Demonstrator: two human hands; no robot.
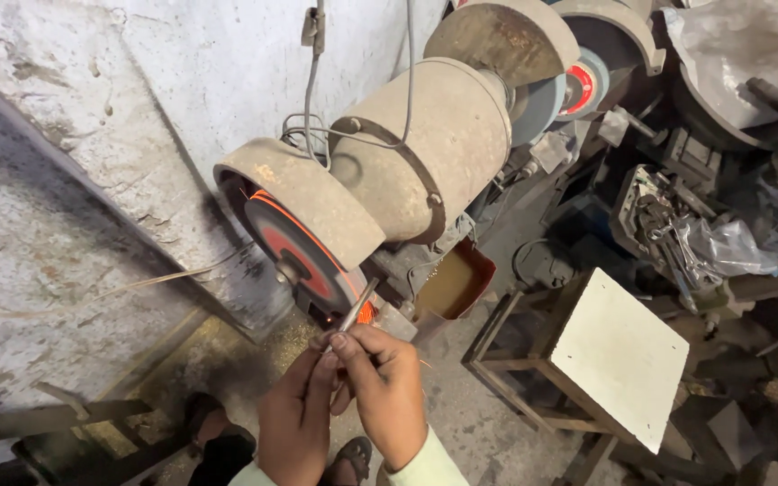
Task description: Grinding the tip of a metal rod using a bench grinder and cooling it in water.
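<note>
A thin metal rod (356, 307) is pinched between both my hands, its tip pressed against the lower rim of a spinning grinding wheel (303, 252) with a red centre. Orange sparks glow where they meet. My left hand (294, 418) grips the rod from below and left. My right hand (389, 391) closes around it from the right, thumb on top. The wheel sits under a dusty guard (303, 193) on the left end of a bench grinder motor (434, 144).
A small orange tray (456, 281) with liquid sits under the motor. A wooden stool with a white top (619, 355) stands to the right. Beyond it lie a second grinder (578, 85), metal clutter and plastic bags. A rough white wall (65, 180) runs on the left. My sandalled feet (353, 454) show below.
</note>
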